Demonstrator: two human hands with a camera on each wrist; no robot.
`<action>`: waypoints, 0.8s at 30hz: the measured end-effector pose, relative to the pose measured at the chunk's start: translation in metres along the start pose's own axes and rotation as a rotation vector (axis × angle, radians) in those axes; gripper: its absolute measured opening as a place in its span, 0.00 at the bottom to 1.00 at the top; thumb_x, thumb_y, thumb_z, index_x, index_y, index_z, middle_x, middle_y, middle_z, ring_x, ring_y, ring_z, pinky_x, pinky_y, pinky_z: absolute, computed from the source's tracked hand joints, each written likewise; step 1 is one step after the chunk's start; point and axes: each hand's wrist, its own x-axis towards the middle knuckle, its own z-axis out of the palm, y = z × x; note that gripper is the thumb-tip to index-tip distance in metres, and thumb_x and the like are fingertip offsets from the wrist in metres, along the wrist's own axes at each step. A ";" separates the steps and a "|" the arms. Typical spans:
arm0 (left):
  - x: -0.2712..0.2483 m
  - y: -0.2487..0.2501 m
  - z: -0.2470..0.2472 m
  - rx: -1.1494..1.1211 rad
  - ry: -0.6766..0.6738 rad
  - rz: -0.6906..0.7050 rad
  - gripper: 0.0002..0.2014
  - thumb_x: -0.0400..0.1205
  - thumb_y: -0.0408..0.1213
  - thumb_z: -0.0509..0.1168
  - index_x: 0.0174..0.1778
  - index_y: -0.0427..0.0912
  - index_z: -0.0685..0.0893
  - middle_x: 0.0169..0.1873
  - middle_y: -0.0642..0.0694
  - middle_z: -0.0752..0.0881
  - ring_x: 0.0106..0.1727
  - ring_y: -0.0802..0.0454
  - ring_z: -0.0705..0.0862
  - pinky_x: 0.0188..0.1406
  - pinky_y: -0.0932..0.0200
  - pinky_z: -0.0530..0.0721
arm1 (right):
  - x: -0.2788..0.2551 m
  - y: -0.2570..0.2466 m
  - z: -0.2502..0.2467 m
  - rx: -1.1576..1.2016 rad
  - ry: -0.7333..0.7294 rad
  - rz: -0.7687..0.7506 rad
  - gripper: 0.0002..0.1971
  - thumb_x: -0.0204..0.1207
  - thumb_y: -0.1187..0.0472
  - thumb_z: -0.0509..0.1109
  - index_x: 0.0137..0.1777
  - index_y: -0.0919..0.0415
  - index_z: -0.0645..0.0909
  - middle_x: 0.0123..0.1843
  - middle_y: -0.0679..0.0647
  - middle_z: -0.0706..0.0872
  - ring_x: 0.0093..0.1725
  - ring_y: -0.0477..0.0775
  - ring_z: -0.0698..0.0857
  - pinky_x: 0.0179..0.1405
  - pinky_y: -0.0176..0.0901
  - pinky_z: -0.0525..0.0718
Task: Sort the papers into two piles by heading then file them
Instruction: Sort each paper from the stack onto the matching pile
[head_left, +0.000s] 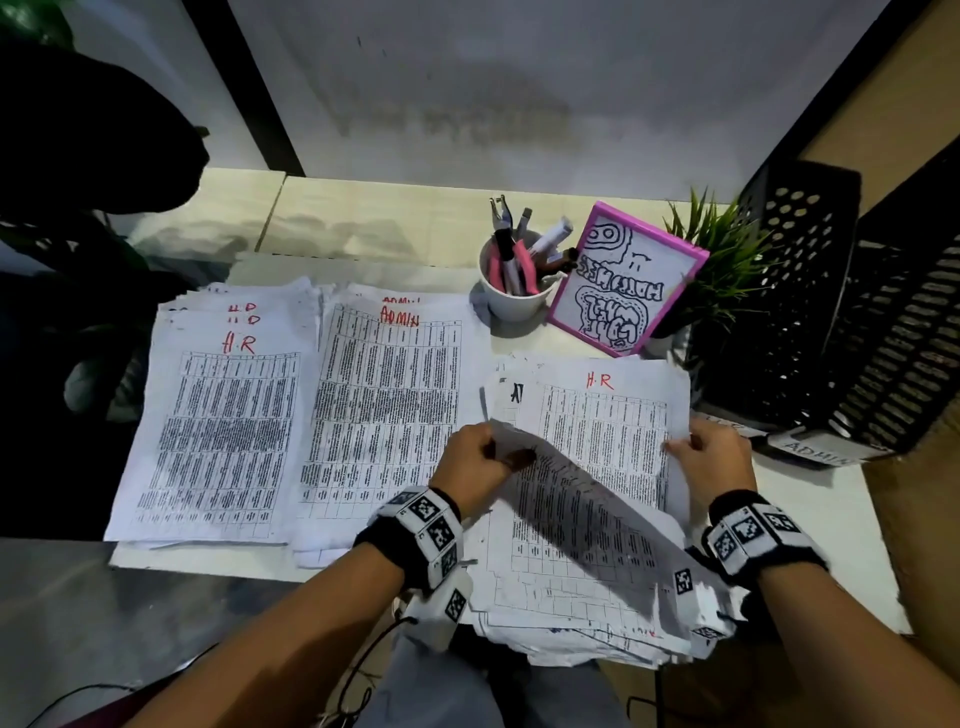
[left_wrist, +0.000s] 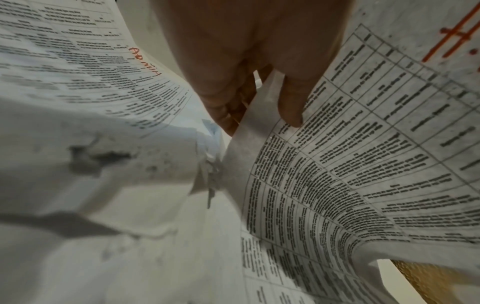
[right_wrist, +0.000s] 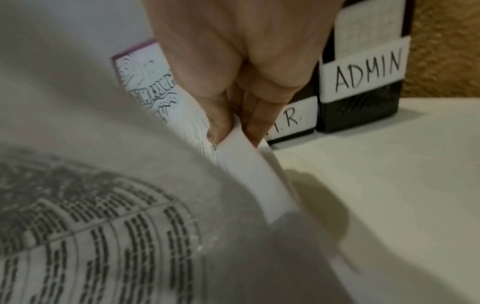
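Note:
Three lots of printed sheets lie on the desk: an H.R pile (head_left: 223, 431) at the left, an ADMIN pile (head_left: 389, 415) in the middle, and an unsorted stack (head_left: 582, 587) in front of me. Its top sheet, headed H.R (head_left: 602, 431), bows upward between my hands. My left hand (head_left: 472, 467) (left_wrist: 257, 111) pinches its left edge, thumb on the printed face. My right hand (head_left: 711, 462) (right_wrist: 236, 131) pinches its right edge. Two black file holders (head_left: 800, 312) stand at the right, labelled H.R (right_wrist: 293, 119) and ADMIN (right_wrist: 366, 72).
A white cup of pens (head_left: 514, 291), a pink-framed drawing (head_left: 623, 280) and a small green plant (head_left: 722, 260) stand behind the unsorted stack. The wall closes the back of the desk. The desk's front edge runs just under the piles; a dark shape fills the far left.

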 end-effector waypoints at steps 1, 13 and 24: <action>0.002 -0.001 0.001 -0.022 0.023 0.000 0.07 0.73 0.27 0.74 0.45 0.40 0.90 0.47 0.44 0.90 0.51 0.54 0.88 0.56 0.52 0.85 | -0.002 0.000 -0.004 -0.031 -0.006 -0.038 0.04 0.77 0.68 0.70 0.48 0.62 0.85 0.39 0.60 0.87 0.39 0.59 0.83 0.44 0.44 0.80; 0.019 0.003 0.014 -0.103 -0.017 0.035 0.30 0.69 0.21 0.75 0.67 0.39 0.79 0.55 0.50 0.83 0.53 0.58 0.83 0.46 0.73 0.83 | -0.040 0.014 -0.037 0.830 -0.249 -0.161 0.25 0.46 0.48 0.85 0.36 0.68 0.90 0.47 0.67 0.91 0.51 0.61 0.90 0.51 0.41 0.87; 0.011 0.001 0.019 -0.206 0.074 -0.091 0.15 0.68 0.26 0.74 0.48 0.47 0.89 0.51 0.40 0.90 0.57 0.42 0.87 0.64 0.40 0.82 | -0.043 0.022 -0.040 1.125 -0.456 0.125 0.42 0.54 0.31 0.78 0.64 0.60 0.82 0.60 0.60 0.88 0.57 0.56 0.86 0.53 0.46 0.87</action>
